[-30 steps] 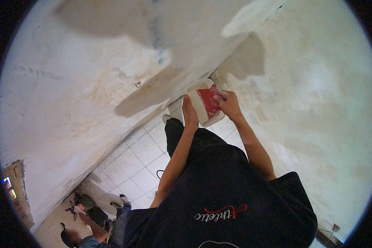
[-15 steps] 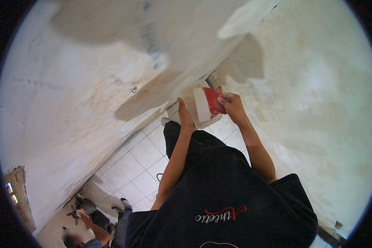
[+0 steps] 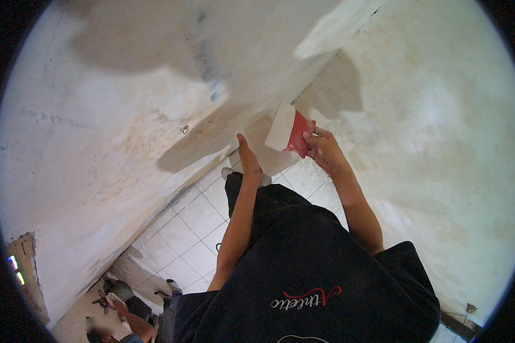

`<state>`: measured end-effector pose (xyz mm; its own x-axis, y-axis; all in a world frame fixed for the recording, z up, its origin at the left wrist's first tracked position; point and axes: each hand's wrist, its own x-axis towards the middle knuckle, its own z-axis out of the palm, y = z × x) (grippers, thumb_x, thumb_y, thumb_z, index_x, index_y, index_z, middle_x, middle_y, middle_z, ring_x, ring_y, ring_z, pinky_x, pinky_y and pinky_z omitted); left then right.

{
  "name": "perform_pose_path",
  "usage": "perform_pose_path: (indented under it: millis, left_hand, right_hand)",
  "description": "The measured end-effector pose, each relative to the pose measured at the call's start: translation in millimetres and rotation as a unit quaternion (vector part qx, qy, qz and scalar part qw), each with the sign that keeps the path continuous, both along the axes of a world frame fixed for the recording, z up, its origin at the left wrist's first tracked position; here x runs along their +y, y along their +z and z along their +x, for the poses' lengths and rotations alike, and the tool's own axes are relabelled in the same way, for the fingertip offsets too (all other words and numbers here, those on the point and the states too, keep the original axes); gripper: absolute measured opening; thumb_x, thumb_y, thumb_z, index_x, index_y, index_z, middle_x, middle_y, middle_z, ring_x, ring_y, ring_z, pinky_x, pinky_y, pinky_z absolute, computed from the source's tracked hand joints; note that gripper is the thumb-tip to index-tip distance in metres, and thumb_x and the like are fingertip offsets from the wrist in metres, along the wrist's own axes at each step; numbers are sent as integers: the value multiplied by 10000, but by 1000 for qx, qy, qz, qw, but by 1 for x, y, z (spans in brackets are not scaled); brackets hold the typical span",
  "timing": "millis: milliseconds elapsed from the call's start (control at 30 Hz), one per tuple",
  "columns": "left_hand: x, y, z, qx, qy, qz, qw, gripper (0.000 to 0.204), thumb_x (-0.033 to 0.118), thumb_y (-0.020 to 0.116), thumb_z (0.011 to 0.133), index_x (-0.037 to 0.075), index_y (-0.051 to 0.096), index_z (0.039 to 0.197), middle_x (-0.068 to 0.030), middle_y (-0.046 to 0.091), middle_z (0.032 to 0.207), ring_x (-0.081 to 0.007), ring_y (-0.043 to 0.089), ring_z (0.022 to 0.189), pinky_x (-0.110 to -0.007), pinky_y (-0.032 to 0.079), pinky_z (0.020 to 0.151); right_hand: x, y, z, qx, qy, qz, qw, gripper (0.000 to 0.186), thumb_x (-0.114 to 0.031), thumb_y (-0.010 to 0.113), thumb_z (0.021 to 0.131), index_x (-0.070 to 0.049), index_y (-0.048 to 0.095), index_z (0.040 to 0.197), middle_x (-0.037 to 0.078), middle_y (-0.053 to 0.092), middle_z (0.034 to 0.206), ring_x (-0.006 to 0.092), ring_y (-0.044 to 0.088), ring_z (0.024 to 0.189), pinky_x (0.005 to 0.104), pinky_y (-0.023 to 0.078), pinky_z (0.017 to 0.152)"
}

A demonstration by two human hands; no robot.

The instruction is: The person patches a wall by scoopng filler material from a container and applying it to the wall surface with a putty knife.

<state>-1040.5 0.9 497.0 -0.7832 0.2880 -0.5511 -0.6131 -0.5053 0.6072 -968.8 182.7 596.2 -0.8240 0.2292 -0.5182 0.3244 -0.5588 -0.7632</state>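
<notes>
My right hand (image 3: 321, 148) grips a red flat spreader (image 3: 298, 135) whose left part is coated in off-white paste (image 3: 279, 127). The spreader is raised near the wall corner, above and right of my left hand (image 3: 247, 160). My left hand holds a pale beige tray (image 3: 272, 163) by its side, thumb along the edge; its fingers underneath are hidden, and the tray lies partly behind the spreader.
Plastered walls (image 3: 109, 114) (image 3: 440, 143) meet in a corner. Below are white floor tiles (image 3: 194, 217), flecked with debris. At the lower left another person (image 3: 134, 323) is low near the floor with dark tools. A rough-edged opening (image 3: 23, 268) is in the left wall.
The spreader has risen out of the tray and now tilts above it, its left part coated off-white. My left hand and the tray have shifted slightly left.
</notes>
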Motion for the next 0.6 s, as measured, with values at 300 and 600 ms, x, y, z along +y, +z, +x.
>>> perform_pose_path:
  millis: [300, 600]
  left_hand:
    - [-31, -40, 18, 7, 19, 103, 994, 737, 625, 345, 982, 31, 408, 1413, -121, 555, 1329, -272, 568, 1193, -397, 472, 1014]
    - [-40, -45, 41, 17, 21, 106, 994, 756, 636, 351, 976, 49, 345, 1452, -117, 473, 1415, -275, 487, 1284, -401, 418, 1065]
  right_hand:
    - [14, 1, -69, 90, -45, -62, 993, 334, -64, 568, 923, 80, 503, 1217, 180, 617, 1136, 295, 640, 1039, 422, 536, 942]
    - [21, 82, -129, 149, 179, 246, 941, 219, -78, 547, 916, 97, 540, 1047, 225, 578, 1104, 371, 599, 1085, 442, 499, 1055]
